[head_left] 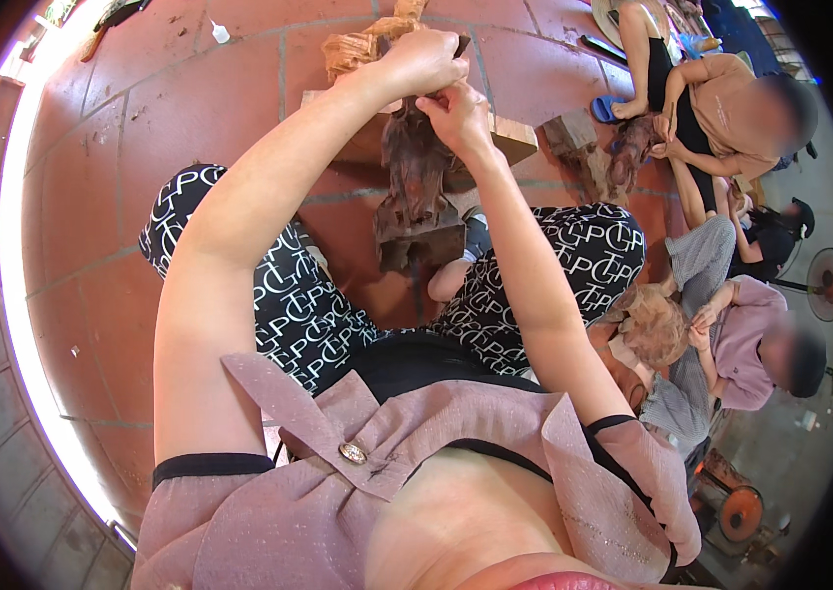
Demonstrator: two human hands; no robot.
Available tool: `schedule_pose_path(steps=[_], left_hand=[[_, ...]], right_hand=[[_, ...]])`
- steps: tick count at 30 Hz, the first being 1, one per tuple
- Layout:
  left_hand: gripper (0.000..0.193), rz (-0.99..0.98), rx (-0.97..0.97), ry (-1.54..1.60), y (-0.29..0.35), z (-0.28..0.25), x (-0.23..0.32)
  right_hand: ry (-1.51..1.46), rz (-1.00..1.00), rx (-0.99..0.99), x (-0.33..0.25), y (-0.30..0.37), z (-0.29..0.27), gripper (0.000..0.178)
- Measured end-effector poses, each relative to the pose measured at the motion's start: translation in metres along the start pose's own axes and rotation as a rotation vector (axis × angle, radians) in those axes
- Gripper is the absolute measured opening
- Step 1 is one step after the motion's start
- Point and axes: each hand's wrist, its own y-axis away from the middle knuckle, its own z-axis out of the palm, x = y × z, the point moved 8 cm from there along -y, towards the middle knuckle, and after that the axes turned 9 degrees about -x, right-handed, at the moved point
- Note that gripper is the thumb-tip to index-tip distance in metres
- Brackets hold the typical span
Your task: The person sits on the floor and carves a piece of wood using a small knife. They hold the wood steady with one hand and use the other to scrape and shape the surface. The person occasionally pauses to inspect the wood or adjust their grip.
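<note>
Pink blouse [225,521] foremost, I sit on the near side of a dark carving [412,177], with red tiled floor [82,324] spread around it. Patterned trousers [584,246] cover my knees, one to either side of the carving. A co-worker in tan [731,108] sits well off to its right. The carving looks like solid wood: likely heavy and stiff, its uneven surface giving fair grip, though any thin carved edge could chip under a hard squeeze. I judge its blocky base [426,241], at the end nearest me, the soundest place to take hold. A pale plank [517,143] juts out to the carving's right, and a lighter carving [350,54] shows to the left of its far end. My left hand [421,64] and right hand [461,118] come together over that far end, fingers curled in, touching or nearly so; what they grip, I cannot tell.
</note>
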Motion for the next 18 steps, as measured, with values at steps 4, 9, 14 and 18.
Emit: schedule_pose_path(steps=[4, 9, 14, 18], left_hand=[[0.038, 0.047, 0.067, 0.020, 0.014, -0.005, 0.007], [0.038, -0.022, -0.002, 0.009, 0.008, -0.007, 0.004], [0.035, -0.011, 0.042, 0.235, 0.020, -0.011, -0.008], [0.025, -0.011, 0.026, 0.120, 0.005, -0.005, -0.030]], right_hand=[[-0.068, 0.056, -0.007, 0.002, 0.004, 0.005, 0.025], [-0.051, 0.060, -0.035, 0.007, -0.004, 0.011, 0.022], [-0.046, -0.013, 0.071, -0.027, -0.001, 0.005, 0.028], [0.099, 0.089, 0.062, -0.010, -0.008, 0.021, 0.023]])
